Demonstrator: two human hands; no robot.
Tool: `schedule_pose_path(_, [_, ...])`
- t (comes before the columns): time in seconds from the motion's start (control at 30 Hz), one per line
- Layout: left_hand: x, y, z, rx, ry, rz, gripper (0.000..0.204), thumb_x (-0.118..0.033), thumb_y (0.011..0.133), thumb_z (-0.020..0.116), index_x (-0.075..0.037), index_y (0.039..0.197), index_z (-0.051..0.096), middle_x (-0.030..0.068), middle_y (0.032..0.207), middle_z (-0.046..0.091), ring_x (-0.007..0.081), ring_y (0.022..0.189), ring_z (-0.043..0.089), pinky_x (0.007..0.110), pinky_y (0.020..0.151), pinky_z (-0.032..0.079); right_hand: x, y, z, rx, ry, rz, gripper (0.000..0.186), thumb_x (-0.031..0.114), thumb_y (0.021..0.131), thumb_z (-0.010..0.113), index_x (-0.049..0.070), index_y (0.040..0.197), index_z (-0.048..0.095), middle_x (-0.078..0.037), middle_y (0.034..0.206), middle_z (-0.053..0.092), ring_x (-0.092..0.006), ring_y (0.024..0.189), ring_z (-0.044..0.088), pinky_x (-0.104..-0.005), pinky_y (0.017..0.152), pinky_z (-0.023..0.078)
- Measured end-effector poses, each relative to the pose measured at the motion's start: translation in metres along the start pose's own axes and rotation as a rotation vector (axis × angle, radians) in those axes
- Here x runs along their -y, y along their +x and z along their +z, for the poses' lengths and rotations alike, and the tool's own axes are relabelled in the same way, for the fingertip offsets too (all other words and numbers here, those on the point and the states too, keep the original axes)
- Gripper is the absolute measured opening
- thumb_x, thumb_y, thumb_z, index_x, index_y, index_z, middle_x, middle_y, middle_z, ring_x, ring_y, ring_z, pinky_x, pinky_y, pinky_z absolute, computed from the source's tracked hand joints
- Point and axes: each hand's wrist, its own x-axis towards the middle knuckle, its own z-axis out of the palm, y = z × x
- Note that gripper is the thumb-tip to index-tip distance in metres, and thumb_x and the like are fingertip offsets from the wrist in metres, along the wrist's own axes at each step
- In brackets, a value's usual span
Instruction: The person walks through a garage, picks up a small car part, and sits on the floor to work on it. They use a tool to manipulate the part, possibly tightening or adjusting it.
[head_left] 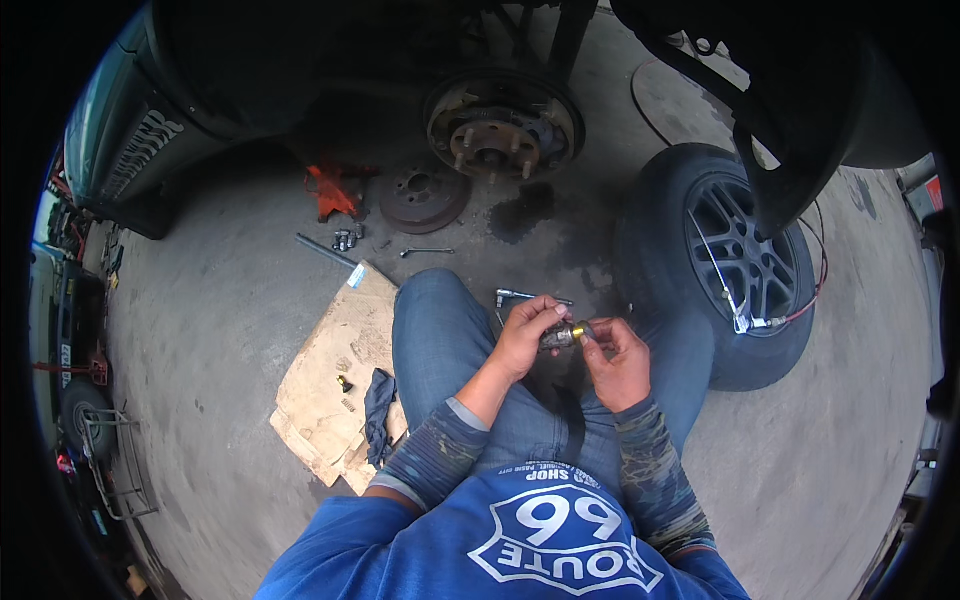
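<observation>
Above my lap, my left hand (526,342) is closed round a small dark metal cylinder, which looks like a brake wheel cylinder (556,339). My right hand (618,366) pinches a shiny yellow piston-like piece (579,333) at the cylinder's right end; whether it sits inside the bore I cannot tell. Just beyond the hands, a ratchet (520,294) lies on the floor. On the cardboard (310,400) by my left knee are a small black-and-yellow part (345,384), a little spring (349,405) and a dark glove or rag (379,412).
Ahead is the exposed wheel hub (495,148) under the vehicle. A rusty brake drum (425,203), red jack stand (333,194), sockets (348,238) and a wrench (428,251) lie on the floor. At right, a wheel (650,230) carries an air blow gun (742,310) with a red hose.
</observation>
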Motion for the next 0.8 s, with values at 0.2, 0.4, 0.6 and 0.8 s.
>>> schedule_pose_path(0.2, [-0.004,-0.002,0.007,-0.035,0.136,0.112,0.018,-0.021,0.098,0.06,-0.006,0.089,0.063,0.0016,0.08,0.065,0.0075,0.064,0.06,0.023,0.052,0.048,0.006,-0.002,0.003,-0.039,-0.003,-0.006,0.012,0.003,0.084,0.07,-0.003,0.093,0.063,-0.012,0.092,0.067,-0.0207,0.077,0.068,-0.0315,0.07,0.054])
schedule_pose_path(0.4, [-0.009,-0.005,0.019,-0.099,0.132,-0.15,0.029,-0.031,0.099,0.059,-0.005,0.092,0.066,0.0018,0.075,0.064,0.0079,0.059,0.058,0.022,0.048,0.045,0.001,-0.002,0.0,-0.012,-0.04,-0.046,0.014,0.001,0.084,0.07,-0.003,0.094,0.062,-0.012,0.09,0.065,-0.0239,0.08,0.067,-0.0325,0.072,0.054])
schedule_pose_path(0.6, [-0.011,-0.007,0.016,-0.055,0.31,-0.203,0.037,-0.036,0.098,0.059,-0.004,0.082,0.069,-0.0015,0.062,0.057,0.0072,0.047,0.049,0.022,0.041,0.036,0.0,-0.001,-0.005,0.009,-0.012,-0.044,0.015,0.0,0.083,0.07,-0.003,0.095,0.062,-0.013,0.092,0.065,-0.0243,0.082,0.067,-0.0323,0.073,0.053])
schedule_pose_path(0.8, [-0.008,-0.006,0.017,-0.12,0.322,-0.174,0.036,-0.033,0.098,0.06,-0.003,0.081,0.069,-0.0019,0.062,0.056,0.006,0.047,0.047,0.023,0.042,0.036,-0.002,-0.001,-0.004,0.028,-0.017,-0.063,0.016,-0.001,0.082,0.07,-0.004,0.096,0.062,-0.013,0.093,0.066,-0.0242,0.083,0.067,-0.0314,0.075,0.053])
